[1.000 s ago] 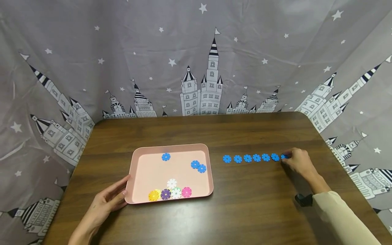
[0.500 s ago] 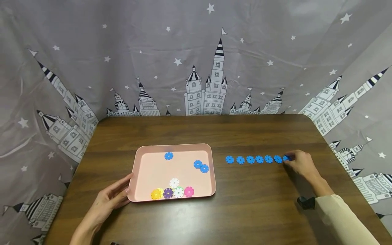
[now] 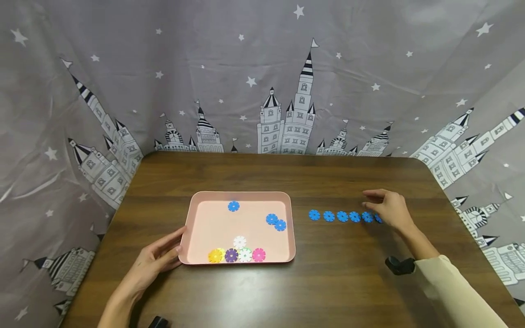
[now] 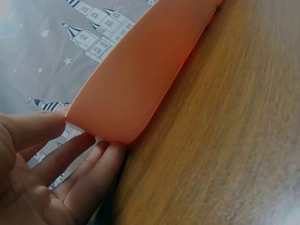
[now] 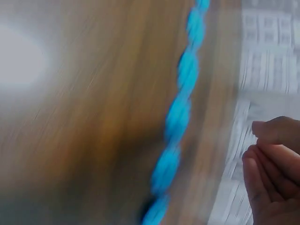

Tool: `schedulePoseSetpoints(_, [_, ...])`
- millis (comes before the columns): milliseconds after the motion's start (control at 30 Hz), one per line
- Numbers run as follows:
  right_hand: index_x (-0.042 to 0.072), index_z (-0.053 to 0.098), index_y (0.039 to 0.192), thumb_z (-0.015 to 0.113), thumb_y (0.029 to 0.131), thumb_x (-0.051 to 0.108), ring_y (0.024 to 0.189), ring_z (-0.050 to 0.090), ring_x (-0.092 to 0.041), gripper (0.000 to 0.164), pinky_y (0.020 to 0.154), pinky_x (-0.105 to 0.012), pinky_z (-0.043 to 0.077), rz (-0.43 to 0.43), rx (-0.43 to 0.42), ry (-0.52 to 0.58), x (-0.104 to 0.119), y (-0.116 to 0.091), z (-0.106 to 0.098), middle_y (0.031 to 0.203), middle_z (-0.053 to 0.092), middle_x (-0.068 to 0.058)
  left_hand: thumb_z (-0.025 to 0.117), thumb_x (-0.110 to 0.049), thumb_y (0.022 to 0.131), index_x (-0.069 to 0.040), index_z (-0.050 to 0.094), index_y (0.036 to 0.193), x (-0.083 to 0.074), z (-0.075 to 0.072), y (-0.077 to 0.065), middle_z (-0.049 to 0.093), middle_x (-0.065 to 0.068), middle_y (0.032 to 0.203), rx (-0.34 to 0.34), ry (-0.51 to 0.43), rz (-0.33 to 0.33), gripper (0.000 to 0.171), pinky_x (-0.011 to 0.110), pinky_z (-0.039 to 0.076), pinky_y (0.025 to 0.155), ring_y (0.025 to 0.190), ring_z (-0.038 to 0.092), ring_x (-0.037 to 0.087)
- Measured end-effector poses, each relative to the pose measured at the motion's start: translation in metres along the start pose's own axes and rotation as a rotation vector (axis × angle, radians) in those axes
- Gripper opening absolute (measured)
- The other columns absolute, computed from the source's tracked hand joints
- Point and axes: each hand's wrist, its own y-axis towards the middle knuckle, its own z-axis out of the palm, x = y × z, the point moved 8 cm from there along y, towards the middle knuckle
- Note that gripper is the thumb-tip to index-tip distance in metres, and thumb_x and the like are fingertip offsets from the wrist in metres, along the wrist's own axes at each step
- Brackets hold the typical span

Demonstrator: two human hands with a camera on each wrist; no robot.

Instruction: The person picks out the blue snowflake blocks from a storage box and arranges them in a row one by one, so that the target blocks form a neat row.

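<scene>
The left end of a pink tray (image 3: 213, 228) is touched by the left hand (image 3: 149, 262), its fingers loosely extended along the outside of the wall and the rim, with nothing enclosed. The right hand (image 3: 389, 209) is raised near the right end of a row of blue notched discs (image 3: 342, 216); its fingers are gently bent, a gap is left between thumb and forefinger, and nothing is held.

The row is laid on the wooden counter (image 3: 328, 291), to the right of the tray. Six of its discs can be seen in the head view, the rightmost being partly hidden by the right hand. Inside the tray, a single blue disc (image 3: 233, 206) is placed near the far wall, and two overlapping blue discs (image 3: 276, 222) are seen toward the right. Near the front wall are gathered an orange-yellow disc (image 3: 215, 256), a purple disc (image 3: 231, 255), white discs (image 3: 244, 255) and a pink disc (image 3: 259, 254).
</scene>
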Motion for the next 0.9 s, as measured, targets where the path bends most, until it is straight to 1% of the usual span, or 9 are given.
schedulePoseSetpoints(100, [0.0, 0.068, 0.121, 0.074, 0.089, 0.012, 0.1, 0.067, -0.034, 0.035, 0.075, -0.036, 0.058, -0.015, 0.046, 0.089, 0.029, 0.012, 0.019, 0.117, 0.068, -0.019, 0.056, -0.007, 0.1, 0.003, 0.038, 0.148, 0.0, 0.0, 0.0, 0.054, -0.005, 0.136, -0.004, 0.011, -0.006, 0.052, 0.029, 0.056, 0.084, 0.113, 0.059, 0.004])
schedulePoseSetpoints(167, [0.002, 0.069, 0.121, 0.076, 0.087, 0.013, 0.1, 0.068, -0.032, 0.035, 0.074, -0.03, 0.058, -0.029, 0.077, 0.148, 0.05, 0.02, 0.034, 0.117, 0.069, -0.017, 0.056, -0.007, 0.1, 0.003, 0.038, 0.148, 0.0, 0.0, 0.0, 0.051, 0.006, 0.141, -0.009, 0.021, -0.015, 0.052, 0.029, 0.056, 0.084, 0.113, 0.059, 0.004])
schedulePoseSetpoints(233, [0.003, 0.07, 0.119, 0.077, 0.086, 0.012, 0.1, 0.068, -0.029, 0.035, 0.074, -0.027, 0.057, -0.049, 0.107, 0.208, 0.072, 0.026, 0.049, 0.118, 0.069, -0.015, 0.057, -0.008, 0.1, 0.004, 0.038, 0.148, 0.0, 0.0, 0.001, 0.045, 0.019, 0.145, -0.012, 0.031, -0.022, 0.052, 0.029, 0.056, 0.084, 0.113, 0.058, 0.003])
schedulePoseSetpoints(333, [0.004, 0.072, 0.117, 0.079, 0.083, 0.01, 0.101, 0.069, -0.027, 0.035, 0.076, -0.029, 0.058, -0.083, 0.152, 0.276, 0.104, 0.033, 0.071, 0.118, 0.069, -0.013, 0.057, -0.009, 0.1, 0.004, 0.037, 0.148, 0.001, 0.001, 0.002, 0.036, 0.031, 0.148, -0.01, 0.032, -0.033, 0.053, 0.029, 0.055, 0.084, 0.113, 0.058, 0.002])
schedulePoseSetpoints(433, [0.004, 0.073, 0.114, 0.08, 0.081, 0.007, 0.1, 0.069, -0.026, 0.034, 0.078, -0.03, 0.058, -0.124, 0.198, 0.322, 0.131, 0.037, 0.094, 0.116, 0.07, -0.012, 0.057, -0.01, 0.1, 0.004, 0.036, 0.148, 0.002, 0.002, 0.002, 0.034, 0.032, 0.149, -0.005, 0.022, -0.043, 0.054, 0.029, 0.055, 0.084, 0.113, 0.057, 0.002])
schedulePoseSetpoints(567, [0.004, 0.074, 0.112, 0.079, 0.08, 0.004, 0.096, 0.069, -0.023, 0.032, 0.077, -0.03, 0.058, -0.155, 0.254, 0.354, 0.155, 0.038, 0.12, 0.111, 0.071, -0.01, 0.056, -0.009, 0.101, 0.005, 0.036, 0.149, 0.002, 0.002, 0.003, 0.033, 0.031, 0.149, 0.004, 0.004, -0.045, 0.054, 0.029, 0.055, 0.085, 0.114, 0.057, 0.004])
schedulePoseSetpoints(700, [0.004, 0.075, 0.111, 0.08, 0.079, 0.003, 0.095, 0.069, -0.022, 0.032, 0.077, -0.031, 0.058, -0.181, 0.279, 0.34, 0.17, 0.039, 0.137, 0.11, 0.071, -0.01, 0.055, -0.009, 0.101, 0.003, 0.033, 0.15, 0.001, 0.002, 0.003, 0.033, 0.032, 0.149, 0.021, -0.016, -0.03, 0.055, 0.03, 0.055, 0.086, 0.115, 0.058, 0.006])
schedulePoseSetpoints(833, [0.003, 0.074, 0.112, 0.08, 0.08, 0.005, 0.097, 0.069, -0.023, 0.032, 0.08, -0.032, 0.057, -0.197, 0.302, 0.333, 0.18, 0.04, 0.151, 0.11, 0.072, -0.011, 0.055, -0.008, 0.101, -0.001, 0.024, 0.155, 0.001, -0.001, 0.003, 0.03, 0.035, 0.149, 0.033, -0.05, -0.019, 0.062, 0.033, 0.054, 0.087, 0.115, 0.059, 0.009])
schedulePoseSetpoints(900, [0.003, 0.074, 0.112, 0.08, 0.08, 0.006, 0.097, 0.069, -0.022, 0.032, 0.08, -0.031, 0.057, -0.197, 0.318, 0.34, 0.184, 0.041, 0.158, 0.109, 0.072, -0.011, 0.055, -0.008, 0.101, -0.001, 0.022, 0.155, 0.001, -0.003, 0.002, 0.029, 0.034, 0.15, 0.029, -0.055, -0.024, 0.063, 0.033, 0.054, 0.087, 0.115, 0.058, 0.009])
